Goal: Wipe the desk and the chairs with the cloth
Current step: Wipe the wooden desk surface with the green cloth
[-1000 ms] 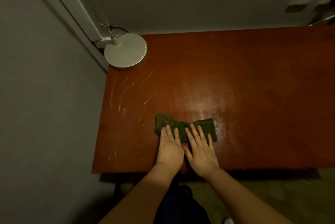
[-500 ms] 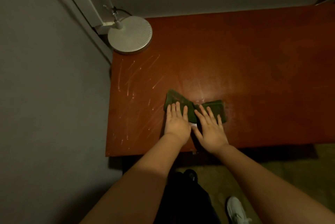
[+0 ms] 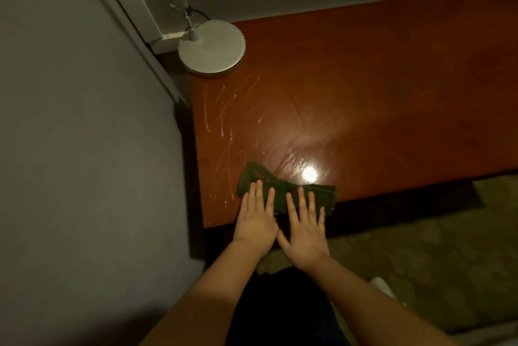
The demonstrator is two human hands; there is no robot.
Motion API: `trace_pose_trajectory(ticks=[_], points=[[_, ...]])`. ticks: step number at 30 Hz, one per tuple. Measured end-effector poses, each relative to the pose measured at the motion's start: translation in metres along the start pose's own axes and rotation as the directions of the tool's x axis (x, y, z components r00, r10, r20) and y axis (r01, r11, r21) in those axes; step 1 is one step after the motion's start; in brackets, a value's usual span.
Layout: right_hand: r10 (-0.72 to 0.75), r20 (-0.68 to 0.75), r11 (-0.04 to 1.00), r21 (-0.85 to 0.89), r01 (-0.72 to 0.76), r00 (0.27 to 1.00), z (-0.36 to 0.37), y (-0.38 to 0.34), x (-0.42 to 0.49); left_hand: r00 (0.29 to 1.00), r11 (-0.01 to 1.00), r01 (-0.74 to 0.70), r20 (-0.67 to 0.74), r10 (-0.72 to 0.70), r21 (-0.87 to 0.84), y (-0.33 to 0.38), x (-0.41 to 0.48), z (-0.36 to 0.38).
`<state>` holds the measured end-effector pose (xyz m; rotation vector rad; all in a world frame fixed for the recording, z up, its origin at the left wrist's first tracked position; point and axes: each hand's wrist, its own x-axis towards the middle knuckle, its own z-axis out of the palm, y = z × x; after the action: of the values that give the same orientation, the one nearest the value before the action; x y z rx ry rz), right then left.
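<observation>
Pressure from both my hands pins the green cloth to the desk, right at its near edge toward the left end. My left hand and right hand lie side by side, flat, fingers straight and a little spread, gripping nothing. The fingers rest on the bunched fabric while the heels of my palms hang out past the edge.

I judge this to be the desk-wiping step, with the cloth at the near end of a stroke. Pale streaks mark the wood between the cloth and the round lamp base in the far left corner. A bright glare sits just beyond the cloth. The long stretch of desk to my right looks dull, and I cannot tell whether it has been covered.

Next I should push the cloth away from me, shifted sideways. That calls for even weight so it does not slip off the edge, and for steering round the lamp base. No chair shows, so that part waits.
</observation>
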<state>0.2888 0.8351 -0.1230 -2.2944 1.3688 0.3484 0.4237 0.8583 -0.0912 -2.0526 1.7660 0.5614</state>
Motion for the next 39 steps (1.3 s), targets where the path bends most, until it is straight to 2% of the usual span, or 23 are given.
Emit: trace_pose_trajectory(ticks=[3,9,16,18,20,23,28,32,35,39], points=[[-0.039,-0.033,0.999,-0.021,0.039,0.999,0.016,-0.033,-0.002,0.999,0.999,0.053,0.008,-0.053,-0.008,-0.026,-0.02,0.013],[-0.241,-0.018,0.96,-0.147,0.236,0.97,0.037,-0.085,0.005,0.973,0.972,0.229,0.045,-0.227,-0.058,-0.053,-0.038,0.031],[-0.314,0.032,0.936,-0.158,0.316,0.949,0.03,-0.058,-0.008,0.964,0.947,0.265,0.052,-0.26,-0.181,-0.029,-0.056,0.044],[-0.334,0.062,0.925,-0.168,0.34,0.941,0.029,-0.052,-0.013,0.961,0.934,0.269,0.009,-0.275,-0.236,-0.021,-0.06,0.05],[-0.359,0.086,0.907,-0.204,0.369,0.929,0.024,-0.047,-0.003,0.96,0.931,0.265,-0.016,-0.278,-0.253,-0.022,-0.052,0.047],[-0.416,0.081,0.877,-0.229,0.423,0.906,0.004,-0.049,0.034,0.963,0.928,0.266,0.031,-0.268,-0.261,-0.038,-0.024,0.034],[-0.348,0.128,0.92,-0.144,0.365,0.929,-0.017,-0.071,0.072,0.969,0.927,0.247,0.045,-0.245,-0.281,-0.069,0.012,0.011],[-0.325,0.126,0.938,-0.08,0.336,0.937,-0.004,-0.07,0.046,0.977,0.925,0.212,0.031,-0.213,-0.316,-0.069,-0.011,0.02],[-0.351,0.11,0.92,-0.143,0.364,0.93,0.011,-0.058,0.009,0.976,0.921,0.2,-0.013,-0.216,-0.335,-0.051,-0.053,0.041],[-0.323,0.165,0.92,-0.178,0.35,0.932,0.018,-0.056,-0.01,0.981,0.92,0.187,0.011,-0.195,-0.344,-0.038,-0.077,0.059]])
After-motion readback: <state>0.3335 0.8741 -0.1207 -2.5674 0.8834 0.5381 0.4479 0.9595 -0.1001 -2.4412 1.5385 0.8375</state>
